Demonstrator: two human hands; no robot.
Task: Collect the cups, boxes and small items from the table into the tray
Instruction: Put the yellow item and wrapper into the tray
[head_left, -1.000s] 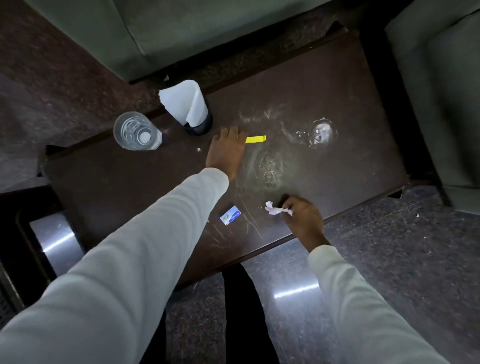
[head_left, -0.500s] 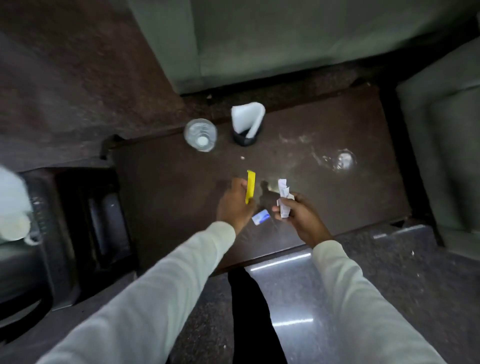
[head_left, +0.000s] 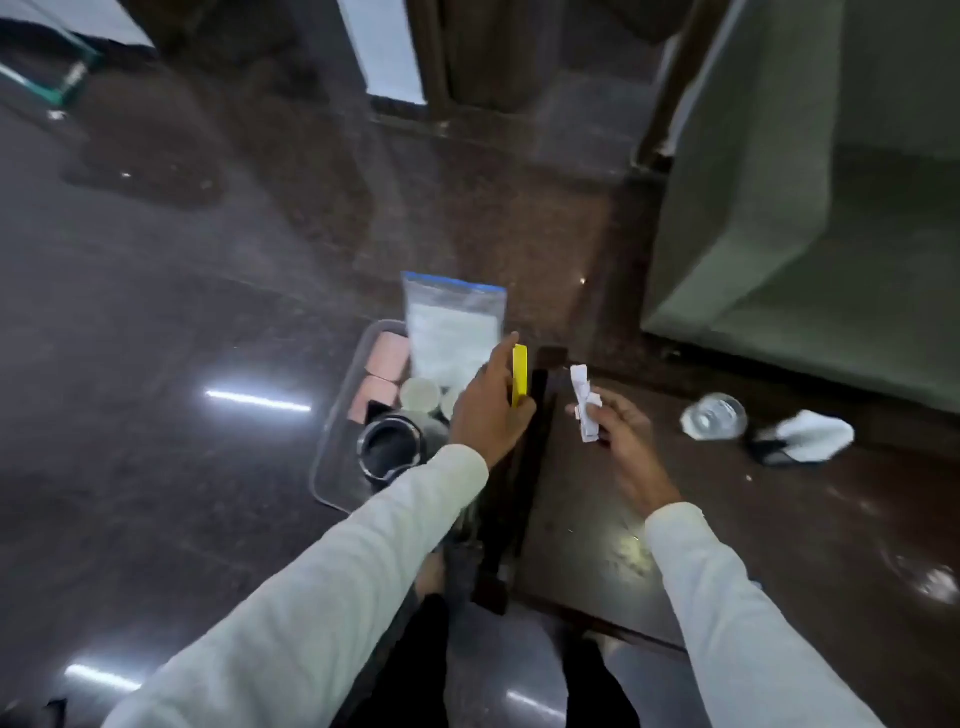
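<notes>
Looking down at a polished dark stone floor (head_left: 156, 338) that takes up most of the view, with a green sofa (head_left: 810, 208) at the upper right. Next biggest is the dark wooden table (head_left: 779, 545), on the right side of the shot and pretty scuffed up. A clear plastic tray (head_left: 332, 457) sits down on the floor just left of the table's edge, already loaded: a zip-top bag (head_left: 452, 327) with a blue seal and something white inside stands at the far end, a couple of pinkish boxes (head_left: 384, 369) along the left wall, a black cup (head_left: 389, 449) near the front, and pale round cups (head_left: 421, 396) in between

Both arms are in white sleeves (head_left: 322, 597). The left hand (head_left: 491, 415) is up over the tray's right side, fingers curled around a small yellow strip (head_left: 520, 375) that it holds upright between thumb and fingers. The right hand (head_left: 621, 441) hovers above the table's left end, pinching a crumpled white scrap of paper (head_left: 584, 402) in its fingertips

On the table, well apart from the hands, near the far edge, there's a clear glass (head_left: 714, 415) and just beside it a dark holder with white tissue (head_left: 802, 441) sticking out, kinda blurry
</notes>
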